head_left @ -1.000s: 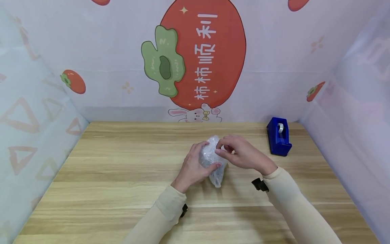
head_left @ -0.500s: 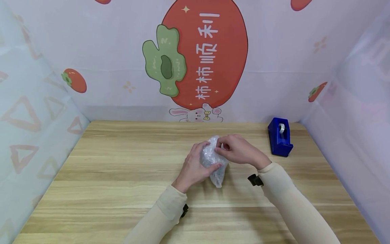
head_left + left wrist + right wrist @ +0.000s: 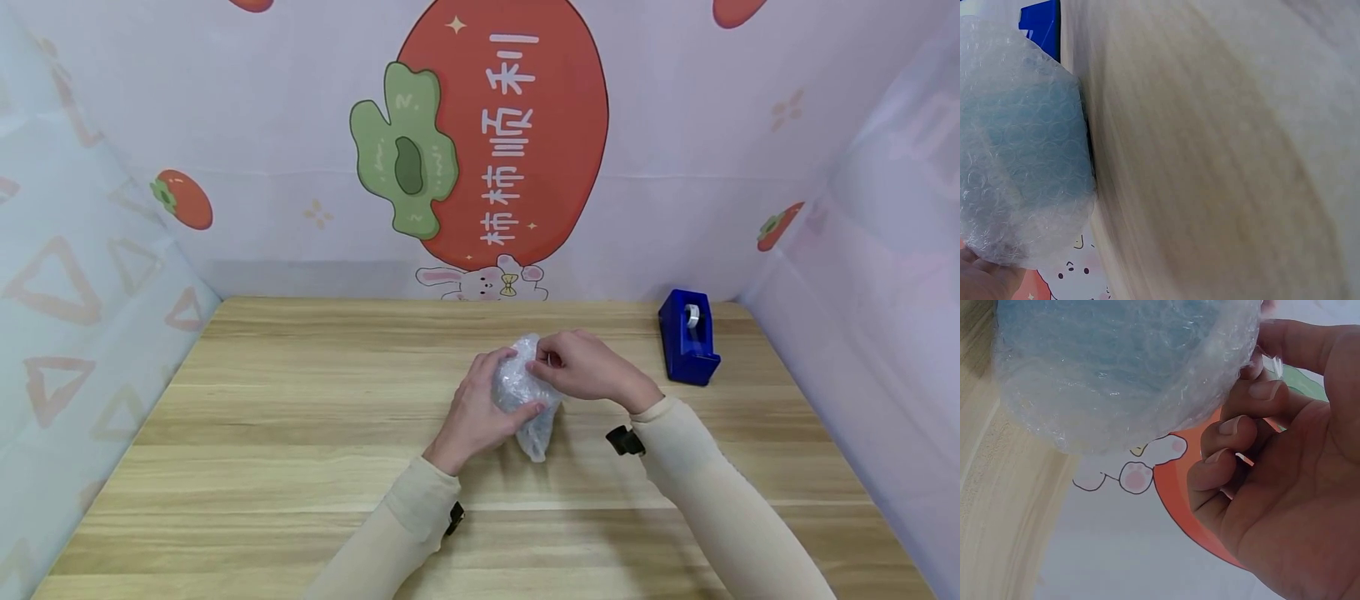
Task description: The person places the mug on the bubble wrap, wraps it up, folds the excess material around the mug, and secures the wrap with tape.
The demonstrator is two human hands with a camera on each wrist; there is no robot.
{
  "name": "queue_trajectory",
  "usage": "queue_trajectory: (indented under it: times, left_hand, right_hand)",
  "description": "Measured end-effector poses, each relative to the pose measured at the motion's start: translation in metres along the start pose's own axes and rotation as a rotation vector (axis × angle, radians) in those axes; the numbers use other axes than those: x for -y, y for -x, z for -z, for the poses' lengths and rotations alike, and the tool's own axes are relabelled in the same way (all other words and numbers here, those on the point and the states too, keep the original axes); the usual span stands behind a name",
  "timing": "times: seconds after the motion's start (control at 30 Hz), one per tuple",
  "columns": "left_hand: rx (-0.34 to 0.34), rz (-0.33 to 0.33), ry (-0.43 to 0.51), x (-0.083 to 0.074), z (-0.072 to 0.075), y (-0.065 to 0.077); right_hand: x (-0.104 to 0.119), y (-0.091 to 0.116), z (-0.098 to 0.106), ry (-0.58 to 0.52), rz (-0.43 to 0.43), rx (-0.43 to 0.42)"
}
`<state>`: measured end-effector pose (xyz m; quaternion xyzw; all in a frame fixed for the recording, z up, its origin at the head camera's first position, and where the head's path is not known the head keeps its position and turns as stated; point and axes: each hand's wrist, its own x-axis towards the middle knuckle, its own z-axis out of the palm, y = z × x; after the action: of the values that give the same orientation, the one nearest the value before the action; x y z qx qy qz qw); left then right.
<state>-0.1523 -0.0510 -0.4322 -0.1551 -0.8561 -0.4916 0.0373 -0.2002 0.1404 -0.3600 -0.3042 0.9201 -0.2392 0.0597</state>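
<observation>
A bundle of bubble wrap (image 3: 516, 385) stands on the wooden table, with a pale blue item showing through the plastic in both wrist views. My left hand (image 3: 476, 408) grips its left side, thumb in front and fingers behind. Over its upper right, my right hand (image 3: 588, 368) pinches with thumb and forefinger. At those fingertips a small glossy clear strip (image 3: 1277, 366), which looks like tape, sticks out beside the wrap. The other right fingers are curled in. The wrapped item's exact kind is hidden by the wrap.
A blue tape dispenser (image 3: 688, 354) with a small roll (image 3: 692, 315) stands at the table's back right. The wooden tabletop (image 3: 300, 433) meets a printed white backdrop (image 3: 285, 225) behind, and similar sheets rise at both sides.
My right hand has shifted slightly left and its fingertips have come closer onto the bubble wrap. The left hand and the bundle hold almost still.
</observation>
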Motion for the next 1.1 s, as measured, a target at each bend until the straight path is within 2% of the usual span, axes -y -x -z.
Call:
queue_trajectory:
  times: [0.27,0.6,0.73,0.93,1.1]
  left_hand:
    - [-0.003,-0.002,-0.001,0.001,0.0,0.0]
    - [0.007,0.005,0.004,-0.001,0.001,0.0]
    - [0.007,0.007,-0.001,0.0,0.0,0.0]
    - [0.009,0.008,-0.002,0.001,0.0,0.0]
    - [0.005,-0.001,0.001,0.002,0.0,0.0]
  right_hand:
    - [0.003,-0.003,-0.002,0.011,-0.019,-0.011]
    - [0.01,-0.006,-0.006,0.091,-0.149,-0.014]
    - [0.012,-0.007,-0.005,0.072,-0.161,-0.002]
    - [0.017,-0.009,-0.008,0.052,-0.252,-0.019]
    - [0.017,-0.01,-0.01,0.039,-0.285,-0.031]
